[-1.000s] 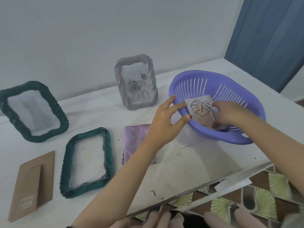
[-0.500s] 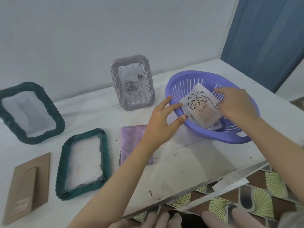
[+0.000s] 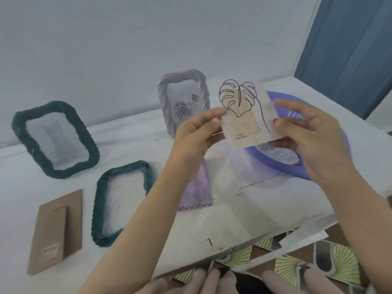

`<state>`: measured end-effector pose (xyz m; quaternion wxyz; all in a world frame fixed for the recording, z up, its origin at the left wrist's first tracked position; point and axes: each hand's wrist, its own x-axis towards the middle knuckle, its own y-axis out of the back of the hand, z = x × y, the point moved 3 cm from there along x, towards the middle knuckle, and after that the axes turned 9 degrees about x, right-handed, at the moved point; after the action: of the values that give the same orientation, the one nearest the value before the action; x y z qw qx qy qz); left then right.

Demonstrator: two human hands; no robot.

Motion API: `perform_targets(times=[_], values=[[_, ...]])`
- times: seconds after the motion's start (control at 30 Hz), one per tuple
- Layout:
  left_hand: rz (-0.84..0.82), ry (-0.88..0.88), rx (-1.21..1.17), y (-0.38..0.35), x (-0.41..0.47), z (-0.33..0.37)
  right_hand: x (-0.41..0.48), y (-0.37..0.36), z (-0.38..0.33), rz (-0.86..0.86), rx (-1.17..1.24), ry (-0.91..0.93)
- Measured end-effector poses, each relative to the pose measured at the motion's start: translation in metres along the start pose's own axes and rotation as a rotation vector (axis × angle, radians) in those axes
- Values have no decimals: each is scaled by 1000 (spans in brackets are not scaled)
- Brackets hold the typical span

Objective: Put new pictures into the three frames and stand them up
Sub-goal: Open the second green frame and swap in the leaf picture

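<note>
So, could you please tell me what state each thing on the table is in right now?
Leaf picture: held up, pinched by left hand and right hand.
Grey frame: standing, rose picture inside.
Far green frame: propped up, filled.
Near green frame: lying flat, back off.
Backing board: lying flat, loose.
Cloth: lying flat.
Basket: upright, a picture inside.

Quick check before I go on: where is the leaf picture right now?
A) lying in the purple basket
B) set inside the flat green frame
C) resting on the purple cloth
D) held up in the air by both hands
D: the left hand and right hand each pinch a side edge of the leaf picture, which is held up above the table in front of the purple basket.
</note>
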<state>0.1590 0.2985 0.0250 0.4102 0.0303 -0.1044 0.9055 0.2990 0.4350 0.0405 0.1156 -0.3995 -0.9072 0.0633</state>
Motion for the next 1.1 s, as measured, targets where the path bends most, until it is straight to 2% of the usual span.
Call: perform_targets(times=[0.13,0.3,0.43,0.53,0.7,0.83,0.9,1.1], values=[[107,44,10,32,-22,5,-18,-41,27,-90,305,-203],[184,55,178,69,-53,0,-46,-99,66,-358,227,-348],[286,74,355,94,-78,-3,-64,-135,91,-355,284,-497],[293,105,456,103,-94,-1,-76,-157,99,-369,344,-570],[302,70,441,115,-112,4,-87,-165,107,-213,252,-553],[408,190,78,134,-120,-2,-89,-167,109,-131,179,-477],[457,189,1,143,-125,-3,-90,-169,109,-128,126,-425],[531,169,322,173,-139,-2,-94,-188,113,-206,-69,-275]])
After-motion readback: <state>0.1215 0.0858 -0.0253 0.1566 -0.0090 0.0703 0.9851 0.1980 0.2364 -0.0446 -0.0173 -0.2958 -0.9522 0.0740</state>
